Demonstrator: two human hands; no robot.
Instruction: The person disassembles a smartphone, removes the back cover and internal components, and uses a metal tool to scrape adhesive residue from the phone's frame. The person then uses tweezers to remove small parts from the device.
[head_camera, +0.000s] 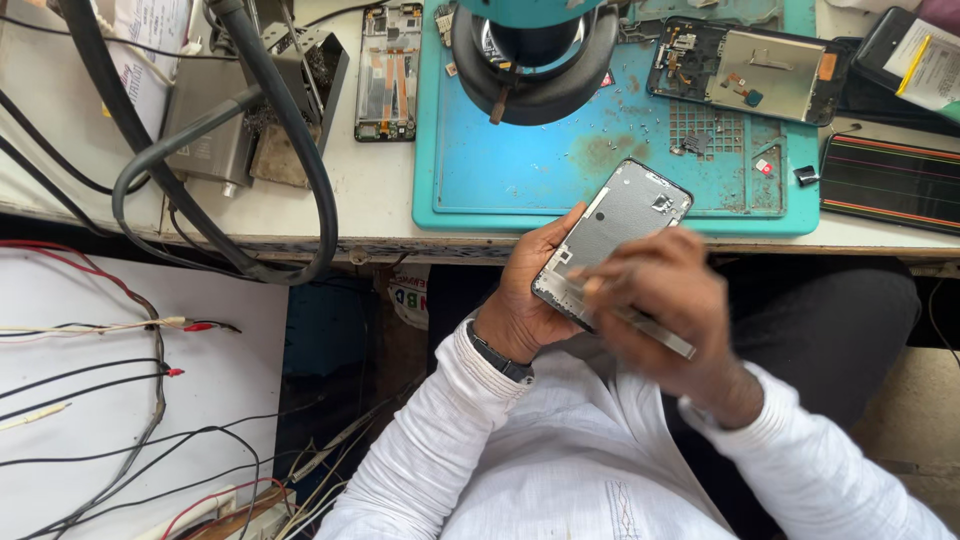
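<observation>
A person in a white shirt holds a grey phone frame (612, 240) over the lap, just below the table edge (380, 245); the left hand (530, 295) grips its lower end from seven o'clock, fingers clamped on the edge; the right hand (665, 305), blurred, lies at five o'clock, closed on metal tweezers (655, 333) touching the frame; a teal work mat (560, 170) sits at twelve o'clock.

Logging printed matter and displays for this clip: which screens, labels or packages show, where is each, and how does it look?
Display panel: right bench edge, flat dark rectangle with thin coloured stripes.
Phone frame: held in left hand, grey inner side up; blurred right hand works a metal tool on it.
Papers: top left, white, printed.
Label: under bench edge, white, partly hidden.
</observation>
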